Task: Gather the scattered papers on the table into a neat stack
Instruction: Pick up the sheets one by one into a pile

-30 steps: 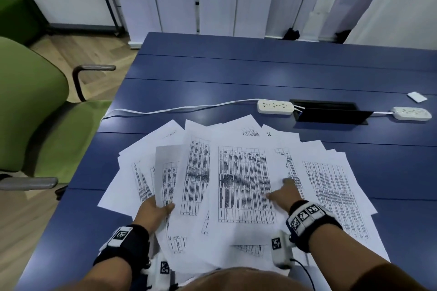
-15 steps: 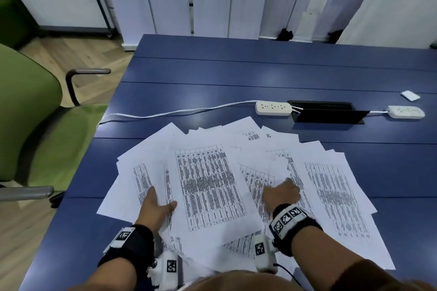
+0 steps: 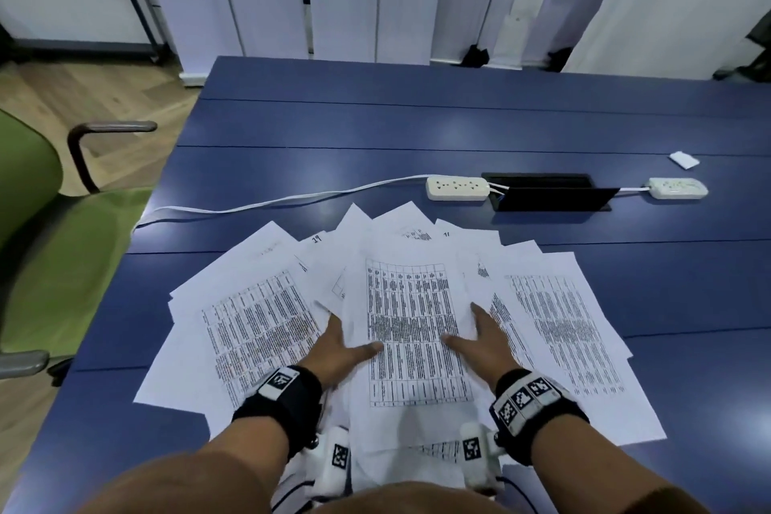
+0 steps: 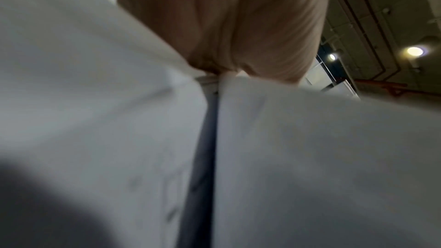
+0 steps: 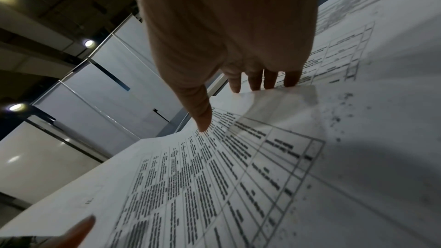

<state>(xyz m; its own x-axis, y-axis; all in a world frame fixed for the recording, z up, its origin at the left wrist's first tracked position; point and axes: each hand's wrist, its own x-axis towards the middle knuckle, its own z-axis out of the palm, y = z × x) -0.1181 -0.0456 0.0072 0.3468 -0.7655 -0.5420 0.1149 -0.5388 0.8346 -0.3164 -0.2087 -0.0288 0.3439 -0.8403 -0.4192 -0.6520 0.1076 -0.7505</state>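
Observation:
Several white printed sheets (image 3: 258, 325) lie fanned across the near part of the blue table (image 3: 417, 129). One sheet with a printed table (image 3: 411, 330) sits upright on top in the middle. My left hand (image 3: 348, 340) holds its left edge, thumb on top and fingers tucked under. My right hand (image 3: 467, 330) holds the right edge the same way. In the right wrist view the right hand (image 5: 224, 90) has its thumb on the top sheet (image 5: 214, 176) and straight fingers under that sheet's edge. The left wrist view is blurred: palm (image 4: 214, 25) over white paper (image 4: 310, 157).
A white power strip (image 3: 457, 188) with a cable running left lies just beyond the fan. Next to it are a black cable box (image 3: 550, 196) and a second strip (image 3: 678, 188). A small white card (image 3: 684, 160) lies far right. A green chair (image 3: 54, 255) stands at the table's left.
The top printed sheet has turned from tilted to upright in the middle of the fan. My left hand has moved right onto its left edge, and my right hand now holds its right edge.

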